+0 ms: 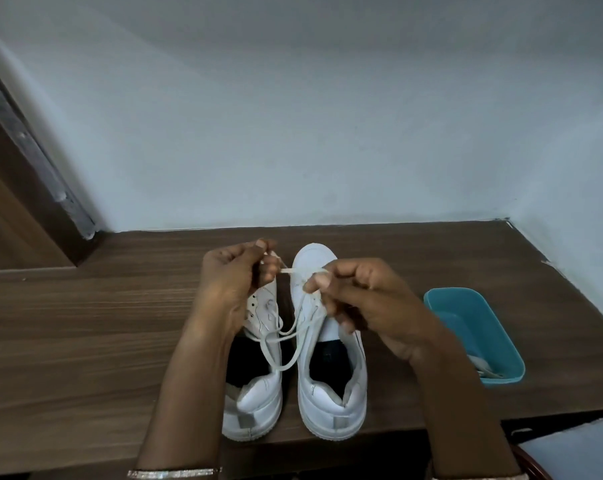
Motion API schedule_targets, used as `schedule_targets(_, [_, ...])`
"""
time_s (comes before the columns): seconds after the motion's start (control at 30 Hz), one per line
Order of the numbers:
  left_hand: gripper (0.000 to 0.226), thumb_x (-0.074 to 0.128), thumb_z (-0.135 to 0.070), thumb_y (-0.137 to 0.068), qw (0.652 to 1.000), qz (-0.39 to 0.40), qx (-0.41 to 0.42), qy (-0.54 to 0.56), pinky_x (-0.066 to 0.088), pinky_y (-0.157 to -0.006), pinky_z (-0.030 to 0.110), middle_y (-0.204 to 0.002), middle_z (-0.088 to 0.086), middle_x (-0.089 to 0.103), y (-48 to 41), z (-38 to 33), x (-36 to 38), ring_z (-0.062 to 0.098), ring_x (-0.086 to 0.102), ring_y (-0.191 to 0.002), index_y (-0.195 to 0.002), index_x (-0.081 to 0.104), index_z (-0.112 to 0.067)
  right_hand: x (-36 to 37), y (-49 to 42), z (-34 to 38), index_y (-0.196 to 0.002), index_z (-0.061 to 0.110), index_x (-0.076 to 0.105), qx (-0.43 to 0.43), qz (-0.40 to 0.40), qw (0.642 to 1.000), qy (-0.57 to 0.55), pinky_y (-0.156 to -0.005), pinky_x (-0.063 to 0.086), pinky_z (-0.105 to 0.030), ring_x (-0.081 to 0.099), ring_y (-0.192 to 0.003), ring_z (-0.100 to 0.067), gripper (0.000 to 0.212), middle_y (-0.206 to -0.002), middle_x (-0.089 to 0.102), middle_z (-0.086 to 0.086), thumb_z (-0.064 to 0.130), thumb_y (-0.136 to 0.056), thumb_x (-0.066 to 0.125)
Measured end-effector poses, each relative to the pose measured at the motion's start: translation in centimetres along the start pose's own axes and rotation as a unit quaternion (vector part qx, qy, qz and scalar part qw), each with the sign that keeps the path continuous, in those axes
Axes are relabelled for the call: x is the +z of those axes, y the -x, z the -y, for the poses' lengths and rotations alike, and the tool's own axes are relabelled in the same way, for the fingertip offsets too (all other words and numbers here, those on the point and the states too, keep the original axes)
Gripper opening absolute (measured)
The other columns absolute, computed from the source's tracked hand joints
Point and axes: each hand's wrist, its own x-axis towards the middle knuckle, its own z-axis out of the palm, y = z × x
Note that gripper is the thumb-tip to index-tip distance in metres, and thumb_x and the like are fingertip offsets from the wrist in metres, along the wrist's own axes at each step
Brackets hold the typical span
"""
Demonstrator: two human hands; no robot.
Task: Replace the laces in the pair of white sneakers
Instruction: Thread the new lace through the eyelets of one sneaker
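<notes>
Both hands are held up over the shoes: the left hand (234,282) is clenched, with one end of the white lace (288,270) pinched between thumb and curled fingers, and the right hand (366,306) is likewise closed, the lace gripped at its fingertips. A short stretch of lace is drawn taut between the two hands, and below them long loops are left hanging over the gap between the shoes. Whether those loops are threaded through any eyelet cannot be told. The left sneaker (255,393) and right sneaker (331,400) are stood side by side on the wooden table (85,323), heels at the near edge, toes toward the pale wall (293,116). Off to the right, well apart from the shoes, a teal tray (445,292) is set on the table, and white strips (483,367) are seen lying at its near end. A glittering bangle (173,473) is worn on the left wrist.
</notes>
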Motion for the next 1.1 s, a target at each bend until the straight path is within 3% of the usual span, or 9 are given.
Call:
schedule_targets(0.23, [0.003,0.068,-0.009,-0.092,0.979,-0.053,0.075,-0.184,0.038,-0.037,0.021,-0.056,0.007,0.064,-0.6,0.9,-0.8,0.010,0.049,-0.037,-0.092,0.065,-0.008,-3.9,1.1,-0.7,-0.078,0.010,0.074,0.012,-0.199,0.973,-0.113,-0.043,0.027,-0.016,0.030,-0.049,-0.006,0.032,-0.055,0.037,0.007,0.041,-0.083,0.070])
schedule_targets(0.4, [0.004,0.064,-0.014,-0.094,0.941,-0.126,0.136,-0.282,0.041,-0.041,0.020,-0.059,0.000,0.067,-0.9,1.6,-1.0,0.005,0.054,-0.037,-0.097,0.067,-0.014,-6.3,1.6,-1.9,-0.075,0.013,0.071,0.002,-0.253,0.943,-0.214,-0.035,0.028,-0.015,0.035,-0.044,-0.003,0.031,-0.058,0.044,0.006,0.044,-0.076,0.073])
schedule_targets(0.5, [0.007,0.061,-0.016,-0.095,0.905,-0.151,0.168,-0.361,0.048,-0.052,0.028,-0.060,-0.002,0.069,-0.9,1.8,-1.0,0.009,0.064,-0.048,-0.092,0.068,-0.014,-7.2,1.6,-2.4,-0.074,0.019,0.074,-0.026,-0.289,0.922,-0.257,-0.043,0.032,-0.016,0.041,-0.052,-0.004,0.028,-0.058,0.049,0.009,0.046,-0.078,0.069])
schedule_targets(0.67, [0.014,0.059,-0.008,-0.090,0.804,-0.202,0.194,-0.525,0.037,-0.067,0.033,-0.102,0.013,0.065,0.4,1.7,0.1,0.037,0.064,-0.085,-0.101,0.068,-0.011,-6.3,1.1,-2.4,-0.092,0.016,0.076,-0.058,-0.287,0.932,-0.214,-0.060,0.039,-0.021,0.044,-0.061,-0.004,0.028,-0.070,0.066,0.011,0.040,-0.083,0.064])
schedule_targets(0.8, [0.023,0.061,-0.008,-0.086,0.755,-0.236,0.238,-0.563,0.039,-0.059,0.036,-0.132,0.013,0.040,2.5,1.4,2.2,0.037,0.057,-0.066,-0.109,0.063,-0.015,-3.8,0.6,-1.5,-0.093,0.015,0.080,-0.062,-0.211,0.968,-0.118,-0.055,0.034,-0.024,0.037,-0.056,-0.006,0.027,-0.071,0.064,0.002,0.038,-0.086,0.066])
schedule_targets(0.87, [0.022,0.059,-0.014,-0.086,0.769,-0.162,0.344,-0.514,0.046,-0.065,0.034,-0.131,0.007,0.046,2.3,0.7,2.5,0.028,0.061,-0.076,-0.105,0.067,-0.020,-2.6,0.3,-1.1,-0.091,0.015,0.079,-0.055,-0.173,0.982,-0.061,-0.051,0.035,-0.018,0.036,-0.057,-0.007,0.025,-0.081,0.070,-0.007,0.037,-0.086,0.069])
schedule_targets(0.93, [0.018,0.056,-0.023,-0.094,0.796,-0.013,0.410,-0.445,0.047,-0.074,0.029,-0.115,-0.006,0.063,2.1,0.3,2.8,0.012,0.063,-0.093,-0.106,0.070,-0.025,-1.6,0.0,-0.8,-0.086,0.013,0.078,-0.058,-0.144,0.987,-0.029,-0.047,0.031,-0.014,0.035,-0.053,-0.006,0.018,-0.070,0.070,0.001,0.028,-0.090,0.070])
schedule_targets(1.0, [0.021,0.054,-0.032,-0.101,0.856,0.130,0.337,-0.369,0.048,-0.075,0.020,-0.100,-0.010,0.071,2.4,0.3,3.1,0.003,0.066,-0.093,-0.115,0.067,-0.024,-0.8,-0.3,-0.7,-0.082,0.008,0.075,-0.069,-0.124,0.990,-0.021,-0.046,0.031,-0.013,0.039,-0.045,-0.002,0.017,-0.054,0.061,0.008,0.021,-0.093,0.069])
schedule_targets(1.1, [0.032,0.049,-0.043,-0.101,0.888,0.228,0.229,-0.327,0.057,-0.073,0.035,-0.086,-0.006,0.072,2.4,0.8,3.1,0.010,0.069,-0.077,-0.116,0.067,-0.021,-0.3,-0.7,-0.8,-0.083,0.002,0.073,-0.080,-0.121,0.989,-0.026,-0.053,0.038,-0.025,0.049,-0.054,-0.016,0.028,-0.062,0.063,-0.018,0.029,-0.091,0.071])
